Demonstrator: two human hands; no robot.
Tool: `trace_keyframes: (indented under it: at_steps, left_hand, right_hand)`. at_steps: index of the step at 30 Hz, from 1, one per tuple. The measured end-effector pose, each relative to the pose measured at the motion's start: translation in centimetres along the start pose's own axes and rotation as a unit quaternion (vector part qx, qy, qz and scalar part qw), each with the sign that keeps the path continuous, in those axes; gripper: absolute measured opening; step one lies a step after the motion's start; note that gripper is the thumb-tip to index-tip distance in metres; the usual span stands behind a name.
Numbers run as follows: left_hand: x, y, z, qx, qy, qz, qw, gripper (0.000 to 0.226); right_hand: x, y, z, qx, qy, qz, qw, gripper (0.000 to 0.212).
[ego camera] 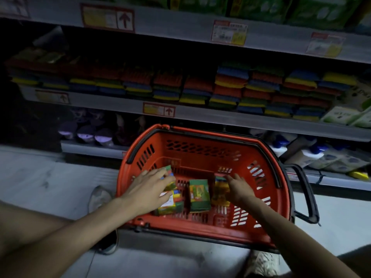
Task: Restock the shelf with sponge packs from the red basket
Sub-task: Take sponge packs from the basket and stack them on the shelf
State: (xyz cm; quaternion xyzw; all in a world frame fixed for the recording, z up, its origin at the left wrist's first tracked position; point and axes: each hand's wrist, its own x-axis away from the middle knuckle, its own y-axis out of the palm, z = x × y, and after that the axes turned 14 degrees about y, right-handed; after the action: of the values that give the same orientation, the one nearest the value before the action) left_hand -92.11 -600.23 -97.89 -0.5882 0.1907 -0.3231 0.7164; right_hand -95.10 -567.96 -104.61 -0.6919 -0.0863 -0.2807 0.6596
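Grey floor [40,177] is filling the left side, and a pale shoe [99,197] is poking out just beside the left wall of the red basket [210,137]. The basket is sitting on the floor right in front of the shelving.

The left hand [148,187] is hanging in over the basket's left rim, fingers and thumb gripping a multicoloured pack [169,172] at the left of the basket bottom. Just near of that, a flat pack [170,204] is lying on its side, partly under the same hand. Dead centre, a green pack [199,194] is sitting on the mesh with neither hand touching it. Next one over, a yellow pack [220,190] is sitting there too. The right hand [241,189] is resting its fingertips on that pack's far top corner, though honestly I can't tell if it's pinching or only touching. So the hands are staying apart, one on each side of the green one.

A black handle [307,193] is sticking out on the basket's right. Up on the far side, the middle shelf [200,114] is carrying sponge stacks [230,87] in red, blue, yellow and green, running nearly all the way across.
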Motion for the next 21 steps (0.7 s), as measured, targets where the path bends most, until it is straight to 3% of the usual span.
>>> trace_keyframes:
  at_steps: [7, 11, 13, 16, 21]
  left_hand:
    - [0.3, 0.3, -1.2, 0.043, 0.0, 0.048, 0.998, 0.043]
    - [0.6, 0.6, -2.2, 0.054, -0.024, 0.052, 0.997, 0.047]
    - [0.6, 0.5, -2.6, 0.063, -0.04, 0.048, 0.996, 0.048]
    - [0.6, 0.4, -2.8, 0.069, -0.057, 0.038, 0.995, 0.045]
    - [0.6, 0.4, -2.7, 0.015, -0.05, -0.025, 0.998, 0.047]
  right_hand:
    - [-1.2, 3.3, -0.6, 0.02, -0.003, 0.014, 1.0, 0.09]
    - [-1.1, 3.4, -0.4, -0.011, 0.009, 0.011, 1.0, 0.115]
    - [-1.0, 3.4, -0.2, -0.006, 0.009, -0.001, 1.0, 0.108]
    - [-0.8, 3.4, 0.0, 0.023, 0.006, -0.002, 1.0, 0.082]
    - [-0.2, 2.4, 0.1, 0.069, -0.021, 0.045, 0.996, 0.09]
